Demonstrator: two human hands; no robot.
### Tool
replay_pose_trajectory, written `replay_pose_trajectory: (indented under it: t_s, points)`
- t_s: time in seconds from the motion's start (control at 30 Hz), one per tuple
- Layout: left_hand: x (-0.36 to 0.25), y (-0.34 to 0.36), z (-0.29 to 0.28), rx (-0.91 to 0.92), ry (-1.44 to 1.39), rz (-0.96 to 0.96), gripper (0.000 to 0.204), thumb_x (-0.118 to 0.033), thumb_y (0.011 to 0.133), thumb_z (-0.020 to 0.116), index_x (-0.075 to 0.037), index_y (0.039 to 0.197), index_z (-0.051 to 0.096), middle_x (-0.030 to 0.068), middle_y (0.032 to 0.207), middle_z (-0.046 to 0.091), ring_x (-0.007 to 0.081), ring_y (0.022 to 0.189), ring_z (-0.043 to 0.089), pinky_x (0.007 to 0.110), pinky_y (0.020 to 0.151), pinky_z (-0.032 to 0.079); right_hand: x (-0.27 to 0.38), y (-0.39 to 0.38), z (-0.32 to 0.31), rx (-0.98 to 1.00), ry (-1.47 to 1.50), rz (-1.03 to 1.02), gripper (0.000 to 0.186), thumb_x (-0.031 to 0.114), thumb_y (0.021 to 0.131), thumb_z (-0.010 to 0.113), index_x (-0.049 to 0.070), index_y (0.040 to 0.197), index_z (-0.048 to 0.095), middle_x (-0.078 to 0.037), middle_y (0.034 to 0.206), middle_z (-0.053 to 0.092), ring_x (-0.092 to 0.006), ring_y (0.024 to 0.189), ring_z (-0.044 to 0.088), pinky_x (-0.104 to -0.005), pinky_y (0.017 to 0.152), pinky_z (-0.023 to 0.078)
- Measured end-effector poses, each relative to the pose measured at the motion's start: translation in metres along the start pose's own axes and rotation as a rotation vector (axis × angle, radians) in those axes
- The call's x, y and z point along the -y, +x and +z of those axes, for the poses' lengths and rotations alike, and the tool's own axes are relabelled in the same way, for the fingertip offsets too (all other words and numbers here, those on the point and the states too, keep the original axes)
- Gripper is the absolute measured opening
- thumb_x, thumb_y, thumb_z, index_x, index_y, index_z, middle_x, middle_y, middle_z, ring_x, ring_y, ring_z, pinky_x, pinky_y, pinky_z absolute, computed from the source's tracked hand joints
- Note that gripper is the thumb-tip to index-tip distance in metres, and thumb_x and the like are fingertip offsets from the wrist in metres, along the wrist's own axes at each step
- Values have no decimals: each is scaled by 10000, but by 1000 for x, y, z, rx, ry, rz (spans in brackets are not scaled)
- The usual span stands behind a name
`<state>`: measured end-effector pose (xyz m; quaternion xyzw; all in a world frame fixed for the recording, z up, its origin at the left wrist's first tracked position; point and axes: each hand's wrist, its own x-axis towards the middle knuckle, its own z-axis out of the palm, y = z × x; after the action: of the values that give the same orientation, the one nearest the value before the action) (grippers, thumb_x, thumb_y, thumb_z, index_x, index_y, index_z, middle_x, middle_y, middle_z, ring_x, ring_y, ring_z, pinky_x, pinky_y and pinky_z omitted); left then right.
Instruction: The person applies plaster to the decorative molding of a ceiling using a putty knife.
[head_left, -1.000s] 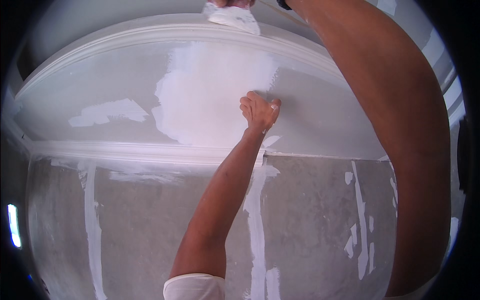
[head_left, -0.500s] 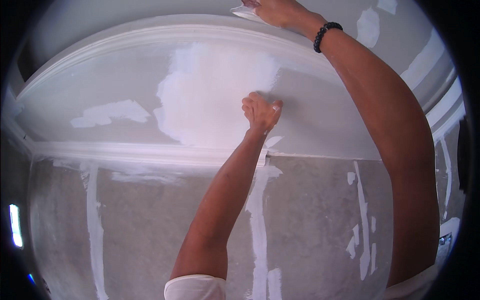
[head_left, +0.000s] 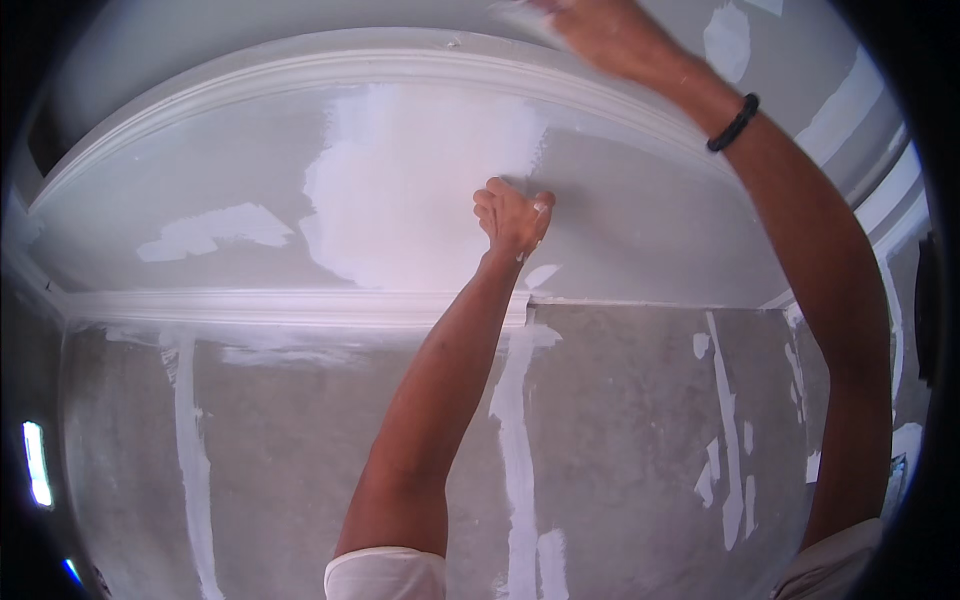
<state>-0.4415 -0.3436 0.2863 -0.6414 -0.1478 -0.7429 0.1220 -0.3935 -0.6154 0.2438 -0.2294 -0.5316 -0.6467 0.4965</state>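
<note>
My left hand [head_left: 513, 218] is raised in front of the grey panel, by the right edge of a broad white plaster patch [head_left: 410, 190]. Its fingers are curled closed, with white smears on the skin; whatever they hold is hidden behind them. Higher up, at the top edge, my right hand [head_left: 612, 38] is smeared by motion beyond the curved white cornice moulding [head_left: 400, 68]. A thin whitish thing shows at its fingertips, too blurred and cut off to name. A dark bead bracelet [head_left: 735, 124] circles that wrist.
Below the panel a white moulding strip [head_left: 300, 306] runs from the left and ends in a cut edge beneath my left hand. Grey wall boards [head_left: 300, 450] carry vertical white filler stripes [head_left: 193, 460]. More filler patches [head_left: 727, 42] mark the upper right surface.
My right hand and forearm have swung to the right, with the whitish thing now blurred at the top edge. My left hand keeps nearly the same place, still curled closed.
</note>
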Motion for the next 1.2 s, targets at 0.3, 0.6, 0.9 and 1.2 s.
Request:
replay_pose_trajectory:
  t_s: [0.3, 0.6, 0.9, 1.2]
  points:
    - [-5, -2, 9, -12, -6, 1, 658, -310, 740, 618, 97, 1182, 352, 249, 1170, 359, 377, 1105, 379, 440, 983, 334, -94, 61, 13, 116, -268, 416, 531, 331, 1004, 381, -115, 837, 618, -201, 688, 606, -292, 610, 566, -424, 601, 460]
    - [-2, -2, 0, 19, -46, 17, 724, -311, 753, 662, 129, 1206, 309, 290, 1192, 330, 407, 1129, 363, 464, 994, 340, -3, 95, 23, 194, -315, 299, 588, 408, 984, 364, -46, 694, 599, -162, 644, 573, -296, 605, 537, -480, 638, 428]
    - [-10, -6, 9, 55, -77, 43, 724, -313, 739, 673, 125, 1196, 322, 286, 1183, 335, 405, 1114, 372, 457, 980, 348, 30, 95, 0, 383, -193, 114, 234, 113, 831, 606, 85, 619, 509, -25, 569, 446, -153, 490, 353, -339, 484, 288]
    - [-3, -2, 4, 12, -17, 14, 660, -308, 722, 619, 108, 1162, 358, 256, 1161, 366, 379, 1082, 393, 448, 968, 349, -16, 72, -35, 161, 23, 231, 206, 114, 871, 555, 29, 683, 551, -15, 537, 439, -122, 470, 397, -290, 438, 312]
